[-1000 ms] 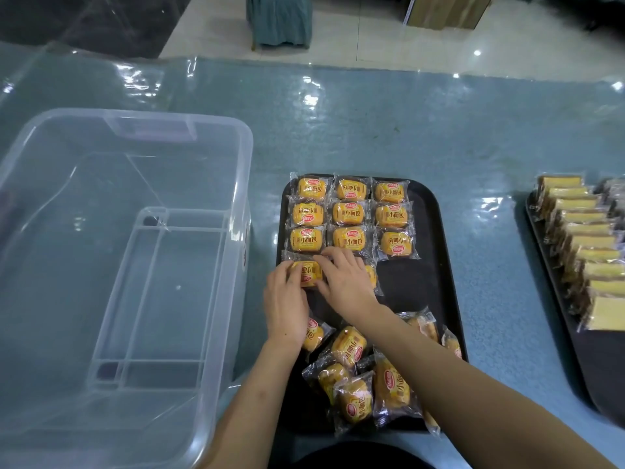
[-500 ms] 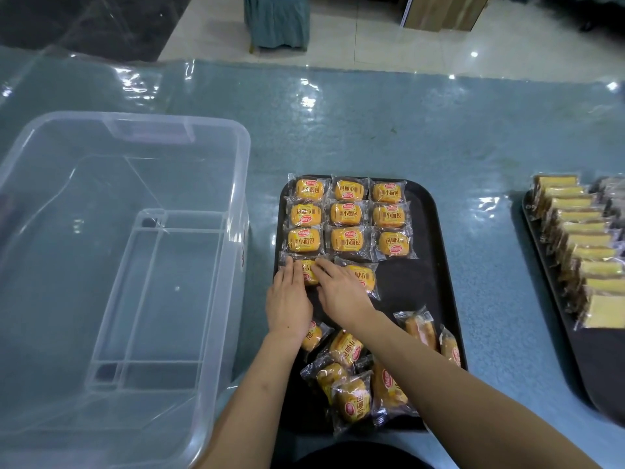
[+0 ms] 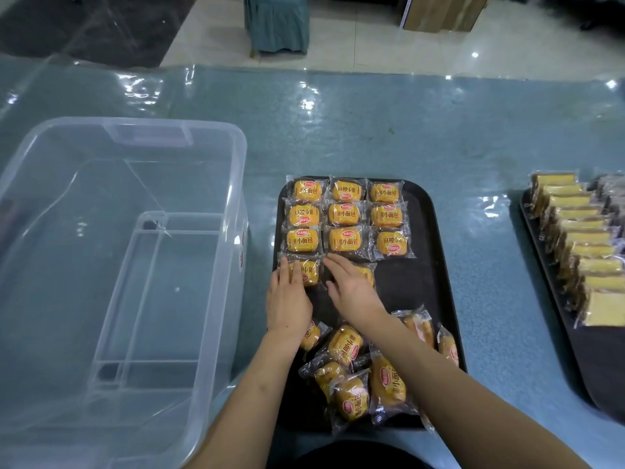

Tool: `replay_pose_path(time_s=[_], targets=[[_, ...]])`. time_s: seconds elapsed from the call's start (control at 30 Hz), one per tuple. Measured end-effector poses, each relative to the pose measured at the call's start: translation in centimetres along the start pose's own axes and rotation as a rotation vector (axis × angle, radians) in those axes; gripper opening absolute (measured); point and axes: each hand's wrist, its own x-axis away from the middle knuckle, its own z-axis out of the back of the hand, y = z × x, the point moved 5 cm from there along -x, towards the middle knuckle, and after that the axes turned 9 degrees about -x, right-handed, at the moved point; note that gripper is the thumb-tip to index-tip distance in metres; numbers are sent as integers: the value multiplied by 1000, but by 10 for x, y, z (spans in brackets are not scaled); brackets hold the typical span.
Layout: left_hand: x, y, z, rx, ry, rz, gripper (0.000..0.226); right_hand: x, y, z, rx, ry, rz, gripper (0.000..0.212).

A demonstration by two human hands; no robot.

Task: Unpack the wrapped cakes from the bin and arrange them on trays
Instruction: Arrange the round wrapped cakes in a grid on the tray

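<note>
A black tray [image 3: 429,286] in front of me holds three neat rows of wrapped yellow cakes [image 3: 345,214]. A fourth row starts below them. My left hand [image 3: 287,299] lies flat with straight fingers on the row's left cake [image 3: 309,270]. My right hand [image 3: 351,289] rests flat over the second cake [image 3: 367,275], mostly hiding it. Several loose wrapped cakes [image 3: 358,377] lie heaped at the tray's near end. The clear plastic bin [image 3: 115,265] stands to the left with nothing in it.
A second dark tray [image 3: 595,374] at the right edge carries rows of wrapped yellow cake slices [image 3: 588,245]. The table has a blue top under clear film [image 3: 372,130]. Beyond it are a tiled floor and a teal-covered stand [image 3: 277,22].
Both hands slid back toward me a little, uncovering more of the two fourth-row cakes. The right hand shifted rightward onto the second cake.
</note>
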Motion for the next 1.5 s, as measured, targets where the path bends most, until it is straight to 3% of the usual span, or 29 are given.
replay_pose_path(time_s=[0.17,0.53,0.7,0.97,1.33,1.5], targets=[[6,8,3,-45,46,-26,64,15,36,23,93,107,-75,50],[11,27,-2,-113,34,-77,59,24,55,29,290,-111,-113,71],[10,26,-3,-77,51,-66,55,22,50,30,301,-13,-45,60],[15,29,-3,-96,73,-86,52,8,40,32,328,89,29,61],[18,62,-5,-130,92,-340,62,7,54,25,215,37,-26,77],[23,72,-17,-140,57,-401,66,22,66,32,138,162,-37,51]])
